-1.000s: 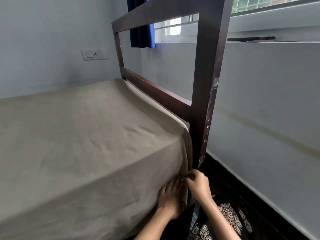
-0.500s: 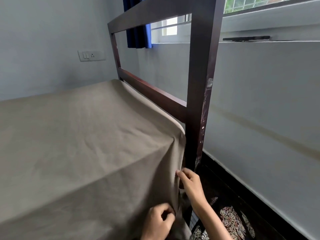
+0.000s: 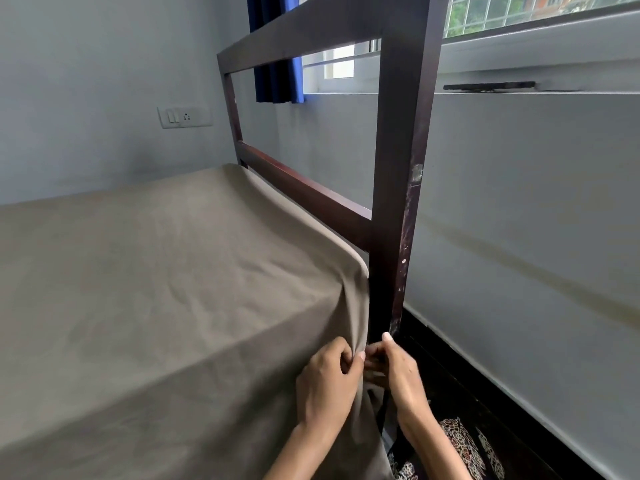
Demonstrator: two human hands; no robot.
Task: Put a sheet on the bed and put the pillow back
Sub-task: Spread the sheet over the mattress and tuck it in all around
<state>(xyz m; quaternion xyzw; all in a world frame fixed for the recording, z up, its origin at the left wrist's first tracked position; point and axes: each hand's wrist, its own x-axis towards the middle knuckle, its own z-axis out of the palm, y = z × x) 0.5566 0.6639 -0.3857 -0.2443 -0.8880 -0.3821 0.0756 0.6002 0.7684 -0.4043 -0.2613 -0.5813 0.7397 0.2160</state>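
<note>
A grey-brown sheet (image 3: pixel 156 289) covers the mattress and hangs down over its near corner. My left hand (image 3: pixel 329 382) pinches a fold of the sheet at that corner, thumb against curled fingers. My right hand (image 3: pixel 394 372) grips the sheet's hanging edge just beside it, close to the dark wooden bed post (image 3: pixel 398 202). Both hands nearly touch each other. No pillow is in view.
The dark headboard frame (image 3: pixel 304 188) runs along the mattress's far side, close to a grey wall with a window and a blue curtain (image 3: pixel 277 77). A switch plate (image 3: pixel 183 116) sits on the left wall. A patterned cloth (image 3: pixel 464 445) lies on the dark floor by the post.
My left hand has gone from lying flat on the sheet's side to rising and pinching the corner fold. My right hand stayed by the post. The corner fabric is bunched.
</note>
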